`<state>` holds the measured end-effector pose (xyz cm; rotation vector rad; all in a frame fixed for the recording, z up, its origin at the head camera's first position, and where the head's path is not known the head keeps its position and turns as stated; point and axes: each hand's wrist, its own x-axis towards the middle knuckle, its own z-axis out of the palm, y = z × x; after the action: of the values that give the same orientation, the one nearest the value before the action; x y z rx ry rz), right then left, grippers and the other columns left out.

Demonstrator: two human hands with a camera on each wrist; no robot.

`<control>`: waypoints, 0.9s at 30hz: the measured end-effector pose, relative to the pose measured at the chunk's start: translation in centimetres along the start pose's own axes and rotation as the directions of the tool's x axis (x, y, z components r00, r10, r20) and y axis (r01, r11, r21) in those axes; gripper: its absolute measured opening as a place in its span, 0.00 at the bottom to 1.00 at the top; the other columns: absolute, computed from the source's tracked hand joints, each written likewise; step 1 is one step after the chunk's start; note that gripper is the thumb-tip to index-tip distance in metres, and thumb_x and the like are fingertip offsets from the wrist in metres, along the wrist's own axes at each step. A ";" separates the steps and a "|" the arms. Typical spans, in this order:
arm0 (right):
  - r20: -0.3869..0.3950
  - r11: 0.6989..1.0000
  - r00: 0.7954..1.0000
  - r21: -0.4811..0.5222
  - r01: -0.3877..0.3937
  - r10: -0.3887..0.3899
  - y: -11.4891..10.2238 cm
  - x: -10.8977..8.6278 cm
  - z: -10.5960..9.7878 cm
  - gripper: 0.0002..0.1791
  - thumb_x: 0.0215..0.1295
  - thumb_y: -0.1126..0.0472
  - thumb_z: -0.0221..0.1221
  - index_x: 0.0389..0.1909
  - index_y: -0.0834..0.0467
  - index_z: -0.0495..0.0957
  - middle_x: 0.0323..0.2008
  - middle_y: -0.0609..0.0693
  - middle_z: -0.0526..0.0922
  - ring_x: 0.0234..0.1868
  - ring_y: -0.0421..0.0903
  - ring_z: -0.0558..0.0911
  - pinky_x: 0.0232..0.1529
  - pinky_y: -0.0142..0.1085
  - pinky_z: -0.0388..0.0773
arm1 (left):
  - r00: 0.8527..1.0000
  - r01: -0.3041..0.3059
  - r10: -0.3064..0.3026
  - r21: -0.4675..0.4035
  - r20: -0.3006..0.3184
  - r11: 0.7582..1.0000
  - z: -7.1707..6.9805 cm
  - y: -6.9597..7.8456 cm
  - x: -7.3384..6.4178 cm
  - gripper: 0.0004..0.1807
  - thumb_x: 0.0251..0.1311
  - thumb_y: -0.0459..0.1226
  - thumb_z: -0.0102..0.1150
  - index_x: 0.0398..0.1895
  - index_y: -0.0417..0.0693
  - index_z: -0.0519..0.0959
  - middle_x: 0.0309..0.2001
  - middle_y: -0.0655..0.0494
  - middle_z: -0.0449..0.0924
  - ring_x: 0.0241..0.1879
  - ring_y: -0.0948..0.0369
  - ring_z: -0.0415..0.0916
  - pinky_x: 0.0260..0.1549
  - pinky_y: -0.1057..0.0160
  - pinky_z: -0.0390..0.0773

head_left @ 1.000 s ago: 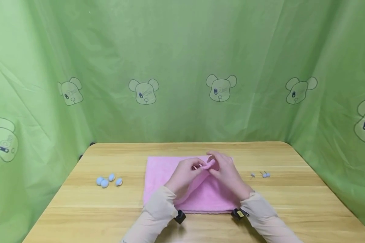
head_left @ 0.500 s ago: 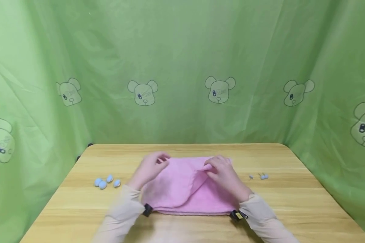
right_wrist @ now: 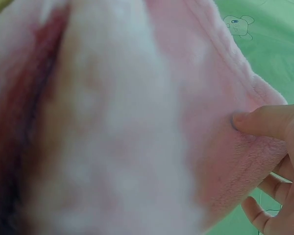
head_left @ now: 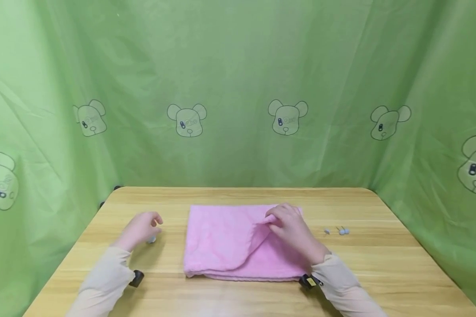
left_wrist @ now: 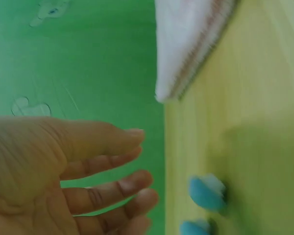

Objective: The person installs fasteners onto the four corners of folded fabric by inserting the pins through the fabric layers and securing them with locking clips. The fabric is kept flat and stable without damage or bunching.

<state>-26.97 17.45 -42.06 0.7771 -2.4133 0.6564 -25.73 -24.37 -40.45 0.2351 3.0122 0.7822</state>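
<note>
A folded pink plush cloth lies on the table with its far right corner lifted. My right hand pinches that corner between thumb and fingers. A thin grey-blue edge shows under the thumb in the right wrist view. To the left of the cloth, my left hand hovers with fingers apart and nothing between them. Close by it is a light blue rounded cap with a pale base; the left wrist view shows two such caps on the table. My hand hides the other caps in the head view.
Several small pins with blue heads lie on the wooden table, right of the cloth. A green curtain with bear faces surrounds the table at the back and sides.
My left hand has let go of the cloth and moved left to the blue caps. The cloth's left part has dropped flat, while my right hand keeps its pinch on the corner.
</note>
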 end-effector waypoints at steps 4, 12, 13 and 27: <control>0.004 1.000 1.000 0.011 0.014 -0.014 0.0 0.0 0.1 0.13 0.47 0.66 0.71 0.34 0.53 0.81 0.35 0.47 0.85 0.43 0.47 0.79 0.50 0.48 0.73 | 0.997 0.059 -0.059 0.001 0.050 0.998 0.1 -1.2 -0.6 0.14 0.49 0.30 0.62 0.40 0.35 0.79 0.39 0.41 0.80 0.38 0.51 0.77 0.41 0.49 0.78; -0.002 0.999 1.000 0.012 0.029 -0.029 0.3 -0.2 0.2 0.14 0.47 0.67 0.72 0.34 0.53 0.81 0.35 0.48 0.85 0.43 0.46 0.79 0.51 0.48 0.75 | 0.995 0.093 -0.094 0.014 0.022 0.996 1.1 -1.9 -0.9 0.08 0.52 0.32 0.62 0.36 0.38 0.79 0.34 0.46 0.80 0.34 0.55 0.75 0.35 0.55 0.75; -0.003 0.999 1.000 0.011 0.031 -0.031 0.3 -0.2 0.2 0.14 0.47 0.67 0.72 0.34 0.53 0.81 0.35 0.47 0.85 0.43 0.46 0.79 0.51 0.47 0.75 | 0.995 0.096 -0.097 0.018 0.016 0.995 1.2 -1.9 -0.8 0.07 0.53 0.32 0.61 0.35 0.38 0.79 0.34 0.46 0.80 0.33 0.55 0.75 0.35 0.55 0.75; -0.004 0.999 0.999 0.014 0.042 -0.042 0.4 -0.2 0.1 0.13 0.47 0.67 0.71 0.34 0.54 0.82 0.35 0.47 0.85 0.43 0.46 0.80 0.49 0.45 0.78 | 0.993 0.112 -0.112 0.023 -0.024 0.993 2.5 -2.1 -0.7 0.04 0.53 0.32 0.63 0.32 0.44 0.80 0.32 0.50 0.82 0.32 0.57 0.75 0.32 0.58 0.73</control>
<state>-27.14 17.73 -42.40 0.8293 -2.3850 0.6589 -25.18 -25.14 -43.65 0.0570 3.0263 0.7444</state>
